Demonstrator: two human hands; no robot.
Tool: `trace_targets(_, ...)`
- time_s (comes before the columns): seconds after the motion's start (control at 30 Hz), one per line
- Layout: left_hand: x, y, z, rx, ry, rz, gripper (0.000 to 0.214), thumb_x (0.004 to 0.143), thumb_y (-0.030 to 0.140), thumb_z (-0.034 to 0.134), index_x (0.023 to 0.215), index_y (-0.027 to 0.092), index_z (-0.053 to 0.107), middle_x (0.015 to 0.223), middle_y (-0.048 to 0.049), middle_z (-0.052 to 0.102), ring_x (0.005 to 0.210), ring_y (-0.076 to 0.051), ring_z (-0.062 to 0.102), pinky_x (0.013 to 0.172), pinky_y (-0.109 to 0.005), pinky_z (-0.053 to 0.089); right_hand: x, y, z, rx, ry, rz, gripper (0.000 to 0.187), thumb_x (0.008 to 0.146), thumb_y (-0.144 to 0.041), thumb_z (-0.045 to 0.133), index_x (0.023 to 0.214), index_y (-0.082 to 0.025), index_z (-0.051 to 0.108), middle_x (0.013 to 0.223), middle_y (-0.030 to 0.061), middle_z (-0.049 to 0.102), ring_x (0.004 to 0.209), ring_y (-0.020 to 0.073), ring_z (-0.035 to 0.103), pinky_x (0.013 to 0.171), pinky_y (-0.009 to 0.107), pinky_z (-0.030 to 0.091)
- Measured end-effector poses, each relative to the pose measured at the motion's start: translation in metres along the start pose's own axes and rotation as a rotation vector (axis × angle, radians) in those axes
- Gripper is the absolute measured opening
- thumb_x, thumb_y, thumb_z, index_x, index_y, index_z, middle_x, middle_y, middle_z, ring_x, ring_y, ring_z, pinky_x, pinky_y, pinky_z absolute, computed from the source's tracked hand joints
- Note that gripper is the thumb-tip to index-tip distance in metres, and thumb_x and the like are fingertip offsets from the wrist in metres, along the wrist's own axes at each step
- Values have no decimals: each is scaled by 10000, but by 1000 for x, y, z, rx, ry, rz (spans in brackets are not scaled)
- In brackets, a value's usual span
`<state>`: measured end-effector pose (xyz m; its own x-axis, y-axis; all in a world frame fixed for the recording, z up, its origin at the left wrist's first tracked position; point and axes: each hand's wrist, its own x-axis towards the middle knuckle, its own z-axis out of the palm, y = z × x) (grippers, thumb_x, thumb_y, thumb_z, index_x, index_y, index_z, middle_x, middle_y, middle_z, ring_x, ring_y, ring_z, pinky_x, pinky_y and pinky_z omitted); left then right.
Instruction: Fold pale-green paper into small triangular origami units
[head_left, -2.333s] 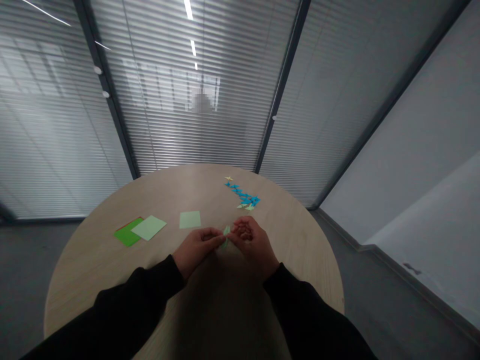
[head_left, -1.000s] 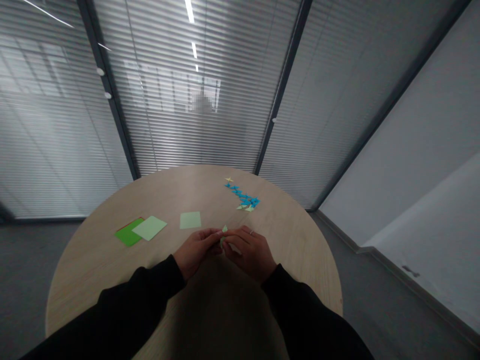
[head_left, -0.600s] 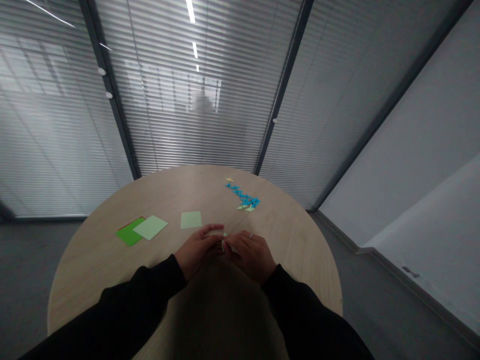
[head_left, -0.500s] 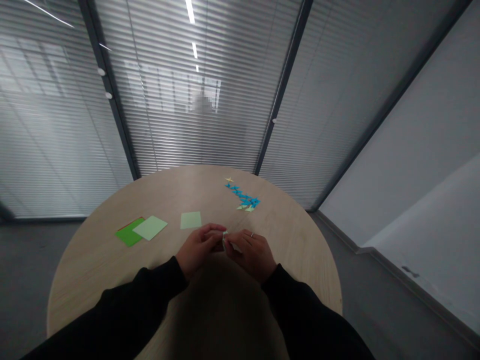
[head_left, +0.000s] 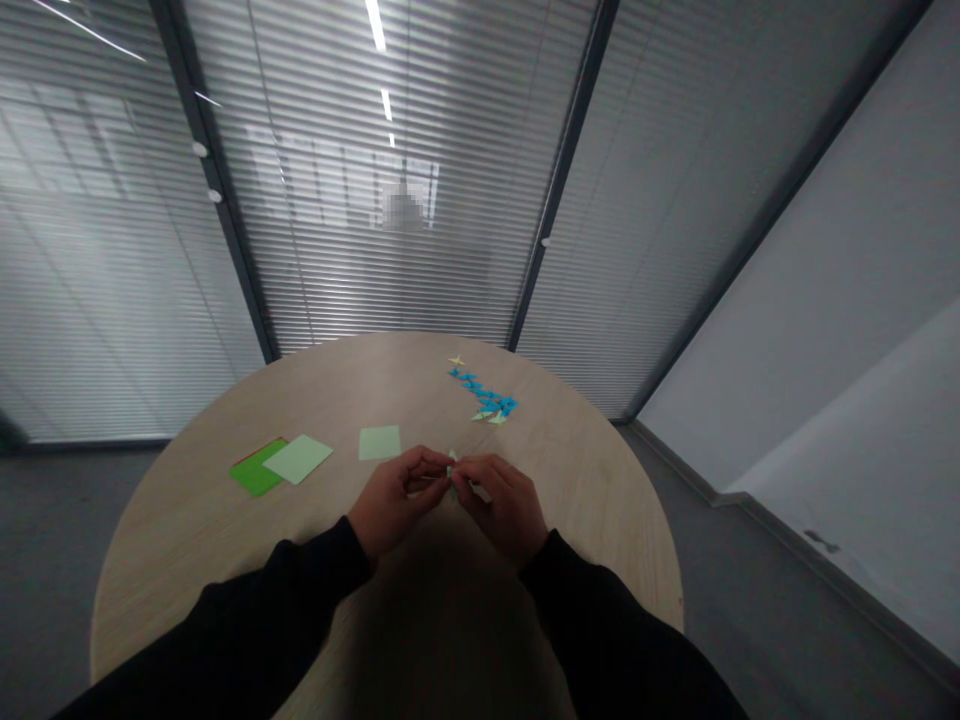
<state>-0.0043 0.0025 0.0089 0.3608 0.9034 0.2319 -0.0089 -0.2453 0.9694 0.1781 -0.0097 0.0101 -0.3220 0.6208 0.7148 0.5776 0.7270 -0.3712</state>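
Note:
Between my fingertips is a small folded piece of pale green paper [head_left: 452,470], mostly covered by the fingers. My left hand [head_left: 397,500] pinches it from the left, thumb and forefinger together. From the right my right hand [head_left: 502,502] pinches it too, fingers curled. Just beyond my left hand lies a flat pale green paper square [head_left: 379,442]. Past my right hand is a cluster of folded blue paper cranes [head_left: 491,400], with pale green folded ones [head_left: 496,418] at its near end and a yellow one [head_left: 456,360] at its far end.
At the left of the round wooden table [head_left: 187,560], another pale green square [head_left: 298,459] overlaps a brighter green sheet [head_left: 256,474], with a red edge showing beneath. Behind the table stand glass panels with blinds [head_left: 390,280]; a white wall [head_left: 825,400] rises at the right.
My fingers have shifted slightly around the small folded paper, and its tip now shows above them. The right fingers have curled closer. The papers and cranes on the table stay put.

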Motion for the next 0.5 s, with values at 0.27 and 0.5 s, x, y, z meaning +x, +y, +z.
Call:
trace_targets(0.27,-2,2,-2,175,34,105,150,869,328,645,935,193,653,940,-68,755,879,-206,717,836,-357,551,-2,-3,1,80,33,-3,146,980,-245,516,1028,-250,654,1011,78,702,956,194,668,854,340,550)
trace_targets(0.5,-3,6,-9,477,135,238,112,879,302,644,931,212,684,961,-59,774,879,-207,727,813,-323,552,1,1,-2,149,51,19,138,924,-244,618,1044,-251,685,934,48,697,865,176,665,783,302,554)
